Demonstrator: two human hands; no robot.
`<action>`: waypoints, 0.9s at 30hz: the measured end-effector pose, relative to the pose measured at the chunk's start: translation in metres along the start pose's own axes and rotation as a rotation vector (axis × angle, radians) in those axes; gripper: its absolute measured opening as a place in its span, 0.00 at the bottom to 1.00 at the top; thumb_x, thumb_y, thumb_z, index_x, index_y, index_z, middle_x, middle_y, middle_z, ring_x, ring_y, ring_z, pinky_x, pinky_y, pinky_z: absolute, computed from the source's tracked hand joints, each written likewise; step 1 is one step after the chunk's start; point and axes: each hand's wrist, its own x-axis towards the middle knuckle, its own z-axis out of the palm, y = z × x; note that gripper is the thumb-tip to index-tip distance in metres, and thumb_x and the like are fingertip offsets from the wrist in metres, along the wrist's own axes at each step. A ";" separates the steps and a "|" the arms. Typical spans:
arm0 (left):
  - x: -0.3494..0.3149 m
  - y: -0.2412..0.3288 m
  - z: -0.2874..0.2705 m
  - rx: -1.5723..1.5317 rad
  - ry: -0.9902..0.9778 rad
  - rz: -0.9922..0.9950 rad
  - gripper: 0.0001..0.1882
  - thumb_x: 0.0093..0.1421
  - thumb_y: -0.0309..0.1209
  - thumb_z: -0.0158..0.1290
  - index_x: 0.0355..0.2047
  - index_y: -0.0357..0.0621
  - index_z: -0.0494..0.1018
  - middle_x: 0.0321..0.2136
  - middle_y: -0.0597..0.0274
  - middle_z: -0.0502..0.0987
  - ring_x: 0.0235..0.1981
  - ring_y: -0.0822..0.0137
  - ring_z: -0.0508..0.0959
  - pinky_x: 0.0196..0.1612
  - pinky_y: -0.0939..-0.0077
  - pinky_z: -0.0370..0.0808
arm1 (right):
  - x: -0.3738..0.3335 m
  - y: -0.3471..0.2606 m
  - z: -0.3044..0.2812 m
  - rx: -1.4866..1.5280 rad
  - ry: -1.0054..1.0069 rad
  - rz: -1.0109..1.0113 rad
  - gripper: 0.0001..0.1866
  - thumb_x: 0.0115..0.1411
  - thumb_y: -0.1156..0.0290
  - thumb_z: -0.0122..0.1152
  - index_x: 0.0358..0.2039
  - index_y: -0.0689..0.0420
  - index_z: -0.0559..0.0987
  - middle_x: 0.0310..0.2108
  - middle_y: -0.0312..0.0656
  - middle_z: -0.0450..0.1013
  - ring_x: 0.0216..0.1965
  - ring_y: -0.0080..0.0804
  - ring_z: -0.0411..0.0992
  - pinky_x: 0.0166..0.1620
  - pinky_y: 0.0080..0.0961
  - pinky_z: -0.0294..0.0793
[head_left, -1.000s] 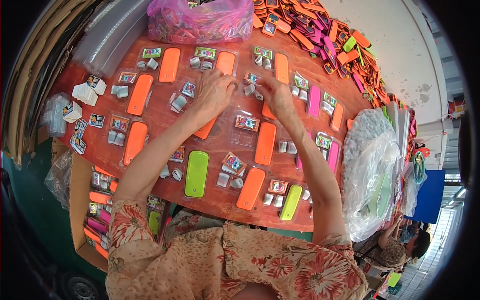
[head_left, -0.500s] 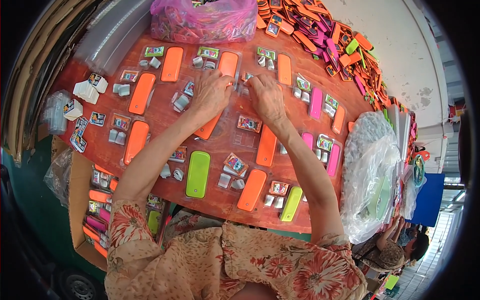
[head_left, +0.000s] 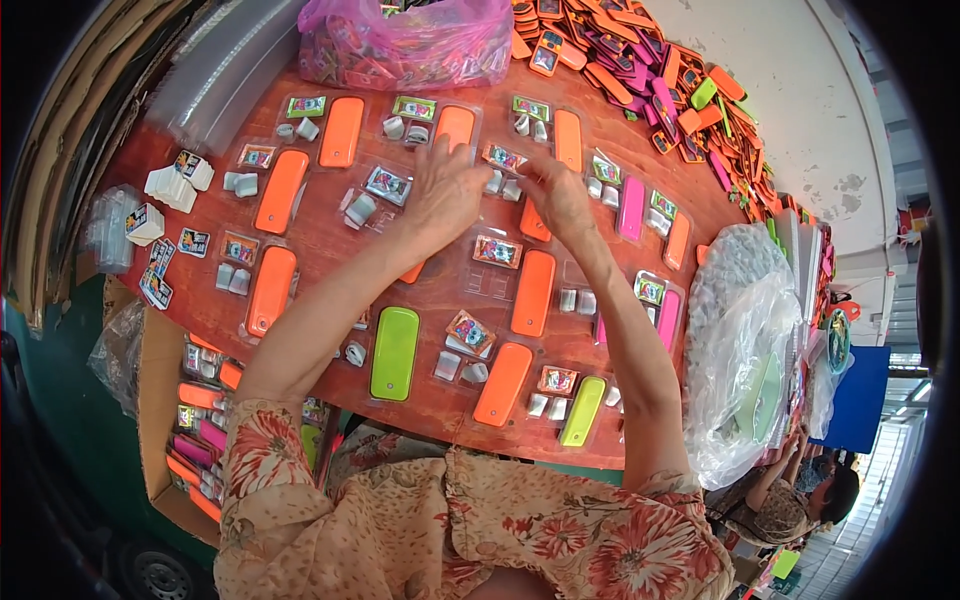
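Across the red-brown bench, clear plastic blister trays hold oblong cases and sachets. The left hand is palm-down, fingers loosely spread, just right of a blue sachet. The right hand has its fingers bent together beside an orange sachet; I cannot tell whether it grips anything. That sachet lies crosswise, its long axis sloping down rightward. Below, the partly hidden orange case points its near end toward the person.

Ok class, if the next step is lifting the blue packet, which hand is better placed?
Probably the left hand: it is beside the blue packet, while the right hand is farther off.
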 end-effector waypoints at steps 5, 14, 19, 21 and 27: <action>0.004 0.007 0.008 0.109 0.028 0.099 0.07 0.45 0.27 0.46 0.22 0.43 0.75 0.38 0.49 0.68 0.47 0.48 0.61 0.46 0.49 0.56 | 0.002 0.008 0.015 -0.211 -0.045 -0.118 0.04 0.42 0.75 0.55 0.22 0.58 0.75 0.25 0.46 0.71 0.31 0.43 0.70 0.34 0.35 0.68; 0.009 0.010 0.004 0.114 -0.077 0.074 0.07 0.43 0.27 0.46 0.19 0.41 0.75 0.40 0.47 0.68 0.48 0.45 0.60 0.47 0.40 0.52 | 0.008 0.006 0.015 -0.464 -0.185 -0.295 0.04 0.43 0.74 0.51 0.20 0.56 0.75 0.25 0.46 0.71 0.33 0.39 0.70 0.36 0.35 0.67; 0.012 0.007 0.006 0.060 -0.068 0.032 0.06 0.45 0.27 0.48 0.19 0.41 0.74 0.36 0.49 0.68 0.48 0.44 0.60 0.48 0.42 0.52 | 0.027 0.031 -0.005 0.172 -0.031 0.046 0.09 0.49 0.67 0.53 0.28 0.59 0.74 0.26 0.48 0.72 0.31 0.47 0.71 0.34 0.36 0.69; 0.012 0.007 0.006 0.078 -0.066 0.021 0.06 0.47 0.29 0.49 0.20 0.43 0.75 0.34 0.51 0.67 0.48 0.45 0.60 0.48 0.44 0.52 | 0.049 0.031 -0.012 0.030 0.020 0.095 0.11 0.49 0.65 0.54 0.27 0.60 0.74 0.26 0.48 0.72 0.31 0.46 0.71 0.33 0.37 0.69; 0.017 0.002 0.008 0.016 -0.033 -0.020 0.05 0.48 0.30 0.50 0.25 0.45 0.74 0.33 0.55 0.68 0.48 0.47 0.60 0.48 0.45 0.53 | 0.079 0.051 -0.001 -0.315 0.106 0.148 0.12 0.45 0.64 0.56 0.25 0.61 0.73 0.25 0.52 0.71 0.31 0.46 0.71 0.31 0.39 0.69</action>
